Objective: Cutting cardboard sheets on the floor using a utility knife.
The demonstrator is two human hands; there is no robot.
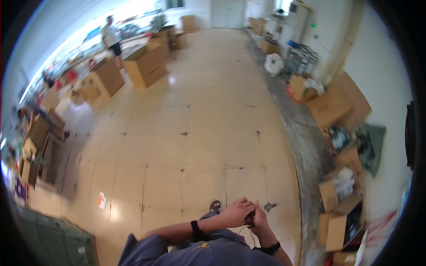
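Observation:
In front of my body, my left hand (237, 213) and my right hand (261, 220) are brought together, fingers closed. Between them shows a small dark object (250, 218), mostly hidden by the fingers, so its kind is unclear. A thin pale cord (253, 237) hangs below the hands and loops down toward my shirt. A black band circles each wrist. Below the hands, one foot in a dark sandal (215, 205) stands on the tiles.
Cardboard boxes (145, 66) stand at the far left near a person (112, 37) by cluttered workbenches. At near left is a dark green covered stack (53, 239). Open cartons (336, 232) line the right wall beside a grey floor strip (310, 186). An orange-white paper (102, 200) lies on the tiles.

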